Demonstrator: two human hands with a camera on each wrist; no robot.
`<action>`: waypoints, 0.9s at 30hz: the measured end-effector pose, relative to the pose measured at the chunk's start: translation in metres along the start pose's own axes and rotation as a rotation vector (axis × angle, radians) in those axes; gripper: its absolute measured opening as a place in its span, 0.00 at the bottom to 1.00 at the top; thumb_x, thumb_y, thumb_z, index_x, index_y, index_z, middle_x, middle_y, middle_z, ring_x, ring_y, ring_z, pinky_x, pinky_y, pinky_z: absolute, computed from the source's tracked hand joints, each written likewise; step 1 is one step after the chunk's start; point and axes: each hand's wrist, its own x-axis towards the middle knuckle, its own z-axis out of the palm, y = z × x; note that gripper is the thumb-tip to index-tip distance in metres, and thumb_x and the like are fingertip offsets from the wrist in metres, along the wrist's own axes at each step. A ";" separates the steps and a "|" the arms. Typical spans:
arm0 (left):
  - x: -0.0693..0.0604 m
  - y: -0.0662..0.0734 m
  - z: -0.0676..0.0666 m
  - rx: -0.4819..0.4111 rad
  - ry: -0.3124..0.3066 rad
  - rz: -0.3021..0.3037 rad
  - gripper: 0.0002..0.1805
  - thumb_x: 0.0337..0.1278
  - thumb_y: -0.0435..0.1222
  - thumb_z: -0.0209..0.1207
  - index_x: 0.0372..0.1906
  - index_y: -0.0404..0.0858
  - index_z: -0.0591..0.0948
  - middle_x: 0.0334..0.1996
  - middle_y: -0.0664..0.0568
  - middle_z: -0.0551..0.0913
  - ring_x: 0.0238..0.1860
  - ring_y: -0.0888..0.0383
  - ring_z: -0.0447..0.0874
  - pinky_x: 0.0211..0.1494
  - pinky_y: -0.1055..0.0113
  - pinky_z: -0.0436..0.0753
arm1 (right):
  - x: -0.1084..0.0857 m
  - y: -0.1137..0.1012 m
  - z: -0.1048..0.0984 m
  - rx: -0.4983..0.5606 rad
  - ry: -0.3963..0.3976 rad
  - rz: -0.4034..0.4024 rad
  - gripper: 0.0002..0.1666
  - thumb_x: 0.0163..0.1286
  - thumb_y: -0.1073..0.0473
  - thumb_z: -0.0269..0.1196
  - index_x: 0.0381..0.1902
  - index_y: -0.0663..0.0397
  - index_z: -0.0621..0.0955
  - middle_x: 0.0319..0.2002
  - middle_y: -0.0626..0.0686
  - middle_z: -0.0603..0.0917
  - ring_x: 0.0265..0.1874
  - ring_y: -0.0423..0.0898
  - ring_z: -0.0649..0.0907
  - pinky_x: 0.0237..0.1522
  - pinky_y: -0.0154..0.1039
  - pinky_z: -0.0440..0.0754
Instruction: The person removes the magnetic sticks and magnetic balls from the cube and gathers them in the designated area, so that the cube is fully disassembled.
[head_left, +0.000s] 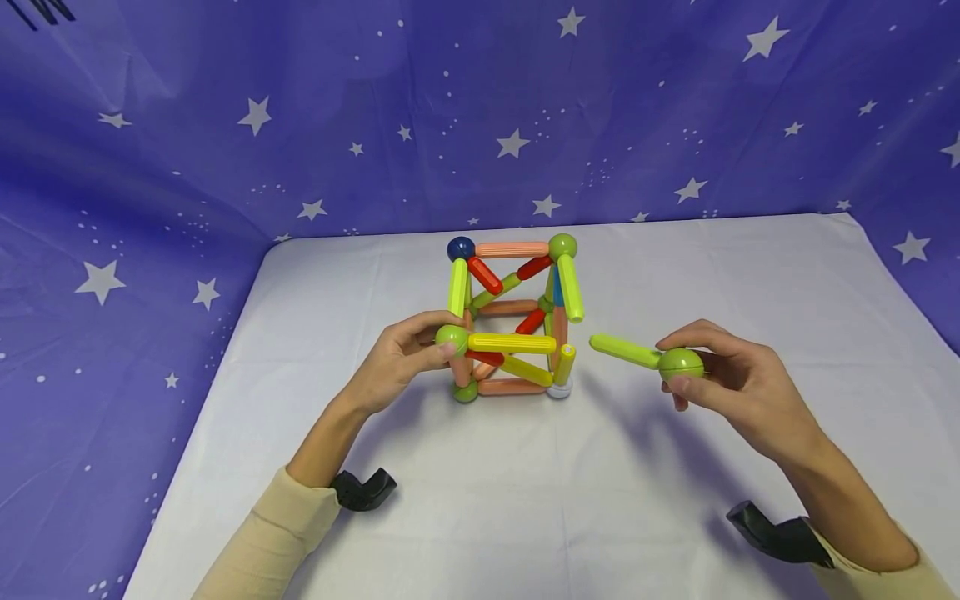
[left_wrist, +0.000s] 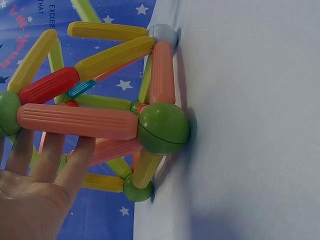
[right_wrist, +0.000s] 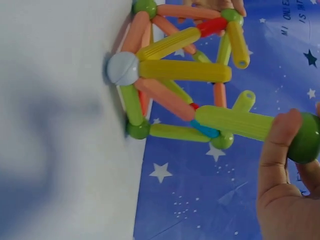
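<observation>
A cube-like frame of magnetic rods and balls stands on the white cloth. My left hand (head_left: 397, 358) pinches the green ball (head_left: 452, 339) at its upper front-left corner; in the left wrist view, fingers (left_wrist: 75, 160) lie behind the coral rod (left_wrist: 77, 120) below that ball. From the ball a yellow rod (head_left: 513, 343) reaches right, its far end free. A short yellow rod (head_left: 566, 367) rises from the white ball (right_wrist: 123, 68). Right of the frame, my right hand (head_left: 742, 387) pinches another green ball (head_left: 681, 365) with a light green rod (head_left: 624, 351) attached, pointing left, apart from the frame.
At the frame's back stand a dark blue ball (head_left: 461, 248) and a green ball (head_left: 562, 247), joined by a coral rod (head_left: 513, 249). A light green rod (head_left: 570, 288) juts forward from that green ball. Starry blue fabric (head_left: 420, 108) rises behind the white cloth (head_left: 480, 500).
</observation>
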 end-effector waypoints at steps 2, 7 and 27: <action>0.000 0.000 0.000 0.000 -0.001 -0.002 0.23 0.68 0.32 0.57 0.62 0.24 0.71 0.57 0.36 0.75 0.51 0.50 0.80 0.53 0.57 0.82 | -0.002 0.001 -0.002 -0.102 0.007 0.089 0.21 0.61 0.83 0.59 0.52 0.71 0.78 0.40 0.58 0.78 0.26 0.50 0.80 0.28 0.39 0.79; 0.000 0.000 0.000 -0.008 -0.004 -0.001 0.24 0.68 0.33 0.58 0.62 0.23 0.70 0.57 0.36 0.75 0.51 0.50 0.80 0.53 0.57 0.82 | -0.005 0.007 -0.004 -0.326 0.020 0.300 0.18 0.64 0.69 0.68 0.52 0.57 0.81 0.43 0.55 0.79 0.31 0.49 0.82 0.31 0.38 0.82; 0.000 -0.001 0.000 -0.015 -0.009 0.007 0.24 0.68 0.33 0.58 0.62 0.23 0.70 0.58 0.28 0.71 0.51 0.51 0.80 0.53 0.57 0.82 | -0.010 0.025 -0.005 -0.535 -0.126 0.445 0.16 0.59 0.56 0.74 0.43 0.57 0.86 0.35 0.51 0.81 0.29 0.45 0.77 0.27 0.35 0.76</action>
